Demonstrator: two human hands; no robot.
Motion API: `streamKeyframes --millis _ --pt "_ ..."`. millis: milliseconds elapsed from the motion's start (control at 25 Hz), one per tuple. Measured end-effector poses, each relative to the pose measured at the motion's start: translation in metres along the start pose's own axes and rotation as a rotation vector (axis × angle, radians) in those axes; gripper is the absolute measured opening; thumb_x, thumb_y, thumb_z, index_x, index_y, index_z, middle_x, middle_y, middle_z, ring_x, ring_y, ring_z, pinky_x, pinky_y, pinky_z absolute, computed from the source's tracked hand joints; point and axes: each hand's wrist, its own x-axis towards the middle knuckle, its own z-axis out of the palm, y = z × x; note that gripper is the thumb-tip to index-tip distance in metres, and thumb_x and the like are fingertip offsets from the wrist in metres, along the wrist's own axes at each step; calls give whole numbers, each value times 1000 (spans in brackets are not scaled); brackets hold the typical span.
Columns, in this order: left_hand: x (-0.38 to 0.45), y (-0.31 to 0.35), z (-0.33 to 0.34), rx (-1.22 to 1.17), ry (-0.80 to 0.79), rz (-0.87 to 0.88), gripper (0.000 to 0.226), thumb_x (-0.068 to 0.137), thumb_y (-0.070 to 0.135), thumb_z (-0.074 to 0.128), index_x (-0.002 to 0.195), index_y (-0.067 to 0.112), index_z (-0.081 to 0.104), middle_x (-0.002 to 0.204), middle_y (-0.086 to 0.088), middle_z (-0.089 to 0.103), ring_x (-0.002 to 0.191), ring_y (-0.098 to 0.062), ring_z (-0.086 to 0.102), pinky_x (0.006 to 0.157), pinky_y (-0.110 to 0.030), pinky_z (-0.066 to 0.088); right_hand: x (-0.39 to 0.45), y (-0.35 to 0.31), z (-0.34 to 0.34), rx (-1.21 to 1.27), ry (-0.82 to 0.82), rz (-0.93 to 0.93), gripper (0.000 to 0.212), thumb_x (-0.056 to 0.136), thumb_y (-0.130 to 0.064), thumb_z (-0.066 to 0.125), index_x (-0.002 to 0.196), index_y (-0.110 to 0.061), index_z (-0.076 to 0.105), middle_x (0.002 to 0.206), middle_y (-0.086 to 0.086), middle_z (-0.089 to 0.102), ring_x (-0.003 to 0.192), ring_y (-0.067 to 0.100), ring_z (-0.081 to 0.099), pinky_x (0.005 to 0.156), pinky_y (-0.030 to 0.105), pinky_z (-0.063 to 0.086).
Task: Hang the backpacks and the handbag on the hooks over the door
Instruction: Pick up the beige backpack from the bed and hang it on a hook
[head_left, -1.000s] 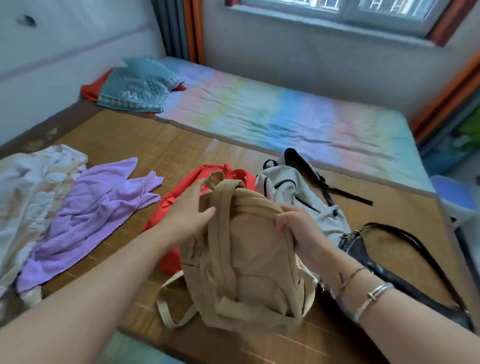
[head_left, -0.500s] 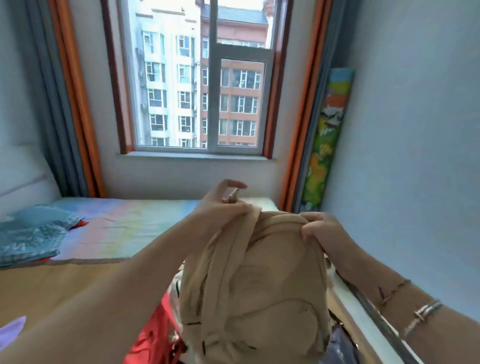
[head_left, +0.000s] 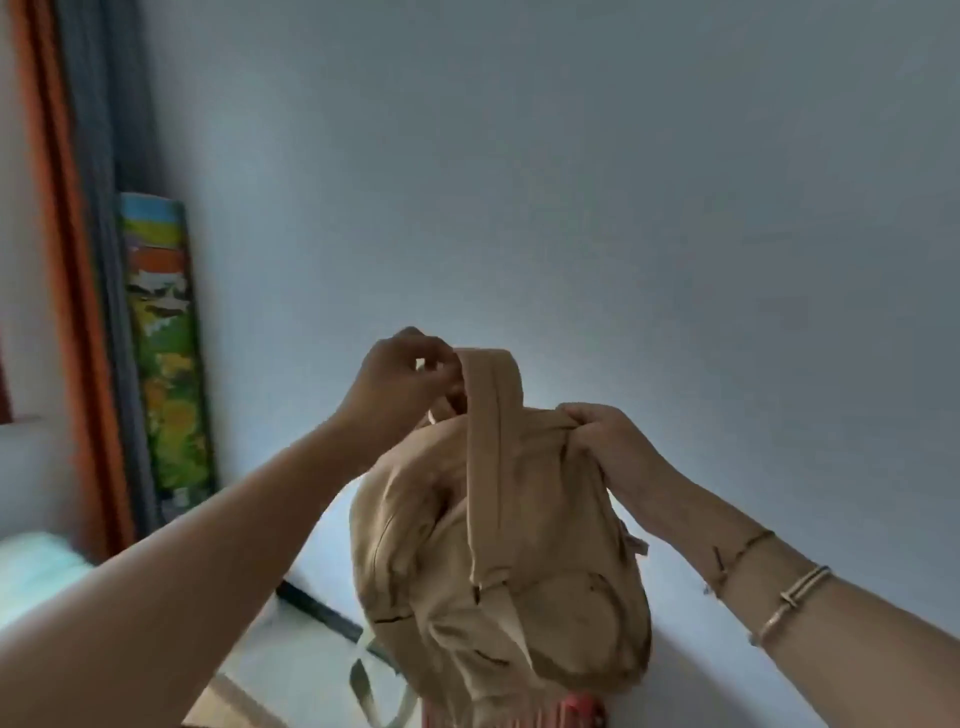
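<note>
A tan canvas backpack (head_left: 498, 561) hangs in the air in front of me, its back panel and a shoulder strap facing me. My left hand (head_left: 402, 376) pinches the top of that strap, raised above the bag. My right hand (head_left: 605, 441) grips the bag's top right edge with curled fingers. A bit of red fabric (head_left: 587, 709) shows below the bag at the bottom edge. The other bags, the door and the hooks are out of view.
A plain pale blue wall (head_left: 623, 182) fills the view ahead and to the right. A colourful rolled mat (head_left: 163, 353) leans in the left corner beside grey and orange curtains (head_left: 67, 260). The bed corner (head_left: 31, 577) lies low left.
The view has swung from the bed up and to the right, past the window, onto the wall. Both hands have lifted the tan backpack off the bed and hold it higher.
</note>
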Motion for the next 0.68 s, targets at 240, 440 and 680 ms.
streamKeyframes --millis 240,440,680 --pt "51 67 240 -201 -510 -68 32 92 27 54 104 -1 64 101 -15 69 94 -24 69 83 -35 58 -61 25 -208 -117 421 48 26 93 -39 44 105 -19 56 101 7 68 87 21 68 84 35 53" --pt "52 130 408 -431 -767 -112 7 90 11 54 90 5 51 94 -17 65 87 -26 68 86 -39 58 -133 23 -335 -253 414 320 57 76 -53 66 121 -26 44 89 4 72 74 19 69 83 42 58" --pt "49 202 572 -716 -1294 -80 10 90 7 45 91 13 52 61 -2 49 51 -14 46 61 -30 44 -193 33 -479 -475 830 432 42 82 -13 60 121 -17 47 93 3 56 66 14 54 79 37 55"
